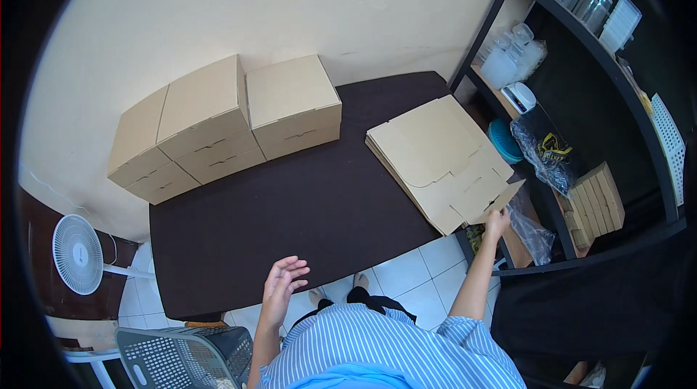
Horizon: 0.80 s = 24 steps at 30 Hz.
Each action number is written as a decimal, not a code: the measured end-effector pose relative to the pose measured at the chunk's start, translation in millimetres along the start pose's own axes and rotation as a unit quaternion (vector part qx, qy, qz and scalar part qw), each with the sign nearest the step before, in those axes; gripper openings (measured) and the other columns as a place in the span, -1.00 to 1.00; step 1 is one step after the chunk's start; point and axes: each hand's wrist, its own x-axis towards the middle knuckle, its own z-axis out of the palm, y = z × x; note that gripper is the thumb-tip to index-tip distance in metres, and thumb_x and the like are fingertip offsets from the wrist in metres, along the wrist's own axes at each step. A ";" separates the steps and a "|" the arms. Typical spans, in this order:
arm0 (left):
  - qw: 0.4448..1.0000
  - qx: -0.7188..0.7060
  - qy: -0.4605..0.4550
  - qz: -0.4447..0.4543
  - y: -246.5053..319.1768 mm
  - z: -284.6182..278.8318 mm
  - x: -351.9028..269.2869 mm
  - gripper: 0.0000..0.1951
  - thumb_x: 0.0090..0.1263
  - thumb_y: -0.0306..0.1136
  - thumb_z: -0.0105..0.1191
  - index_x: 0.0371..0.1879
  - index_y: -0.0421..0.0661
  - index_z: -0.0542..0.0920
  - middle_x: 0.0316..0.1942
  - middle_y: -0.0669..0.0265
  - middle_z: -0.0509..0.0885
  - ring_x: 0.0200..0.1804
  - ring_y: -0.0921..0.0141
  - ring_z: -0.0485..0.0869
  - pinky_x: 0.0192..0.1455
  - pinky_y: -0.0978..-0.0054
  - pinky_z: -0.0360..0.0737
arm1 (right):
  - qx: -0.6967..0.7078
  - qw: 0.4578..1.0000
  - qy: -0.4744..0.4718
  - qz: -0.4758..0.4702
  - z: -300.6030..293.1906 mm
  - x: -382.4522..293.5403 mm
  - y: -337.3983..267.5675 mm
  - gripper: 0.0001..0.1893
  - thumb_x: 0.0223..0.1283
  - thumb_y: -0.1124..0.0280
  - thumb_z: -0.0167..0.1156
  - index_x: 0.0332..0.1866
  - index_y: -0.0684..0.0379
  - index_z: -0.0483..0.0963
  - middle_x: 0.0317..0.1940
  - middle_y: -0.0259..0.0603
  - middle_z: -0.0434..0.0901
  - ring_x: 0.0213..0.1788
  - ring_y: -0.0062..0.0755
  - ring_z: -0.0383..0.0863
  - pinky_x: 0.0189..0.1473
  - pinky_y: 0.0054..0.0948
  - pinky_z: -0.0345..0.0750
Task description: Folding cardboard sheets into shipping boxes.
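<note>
A stack of flat, unfolded cardboard box blanks (430,149) lies at the right end of a table with a dark brown cover (305,204). My right hand (496,223) grips the near right flap of the top blank, which is bent upward; the fingertips are partly hidden. Over the table's front edge my left hand (285,280) hovers with its fingers apart and holds nothing. Along the wall stand folded, closed cardboard boxes: a stack at the right (294,100), a taller stack in the middle (207,117) and another at the left (147,149).
Close on the right is a black-framed shelf rack (566,8) with glass jars (592,5), plastic containers (512,57), a white scale (519,97) and small cardboard boxes (596,204). A white fan (79,254) stands left. A grey plastic basket (174,356) sits at the lower left.
</note>
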 end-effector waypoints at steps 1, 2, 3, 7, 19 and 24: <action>1.000 0.000 -0.001 0.000 -0.2 4.4 1.6 -0.62 0.46 -0.21 -0.20 0.14 -0.18 0.31 0.05 0.14 0.47 0.09 0.33 0.49 0.06 0.39 0.48 | -0.042 0.999 -0.002 -0.006 -11.2 3.3 2.2 -0.65 -0.09 0.55 -0.01 -0.11 0.41 0.47 -0.36 -0.14 0.58 -0.33 -0.41 0.55 -0.26 -0.48 0.46; 1.000 0.011 -0.021 -0.009 -0.3 9.6 3.4 -0.64 0.45 -0.24 -0.19 0.13 -0.17 0.32 0.04 0.14 0.48 0.09 0.34 0.50 0.07 0.40 0.48 | 0.012 0.999 -0.017 0.032 -20.5 6.7 4.4 -0.66 -0.07 0.57 -0.01 -0.11 0.41 0.46 -0.32 -0.12 0.58 -0.30 -0.38 0.57 -0.22 -0.47 0.47; 0.999 0.022 -0.039 -0.018 -1.3 13.2 4.2 -0.65 0.45 -0.27 -0.19 0.12 -0.17 0.34 0.03 0.15 0.49 0.08 0.35 0.50 0.07 0.41 0.48 | 0.067 0.995 -0.035 0.068 -25.9 5.6 0.2 -0.67 -0.05 0.59 0.00 -0.11 0.41 0.45 -0.27 -0.10 0.58 -0.27 -0.35 0.58 -0.19 -0.46 0.49; 0.989 -0.017 -0.104 -0.106 -10.4 28.5 19.1 -0.62 0.47 -0.25 -0.21 0.18 -0.15 0.29 0.10 0.12 0.44 0.15 0.33 0.46 0.08 0.38 0.48 | 0.251 0.952 -0.108 0.134 -50.3 -13.6 -31.9 -0.66 -0.02 0.62 0.01 -0.04 0.40 0.39 -0.17 -0.09 0.54 -0.19 -0.29 0.58 -0.10 -0.41 0.53; 0.913 -0.240 -0.148 -0.295 -49.7 79.1 105.1 -0.49 0.36 -0.08 -0.05 0.17 -0.18 0.32 0.12 0.04 0.44 0.19 0.22 0.44 0.22 0.20 0.41 | 0.382 0.839 -0.301 0.243 -113.1 -225.7 -90.7 -0.42 -0.09 0.70 0.13 0.16 0.32 0.23 -0.06 -0.10 0.46 0.02 -0.22 0.49 0.06 -0.30 0.47; 0.964 -0.073 -0.104 -0.236 -55.0 47.7 115.2 -0.57 0.27 -0.45 0.08 0.11 -0.28 0.35 0.03 0.06 0.53 0.03 0.26 0.57 0.08 0.31 0.54 | 0.341 0.751 -0.486 0.289 -139.9 -239.2 -34.1 -0.44 -0.03 0.67 0.17 0.17 0.31 0.23 -0.01 -0.11 0.46 0.07 -0.27 0.48 0.05 -0.31 0.48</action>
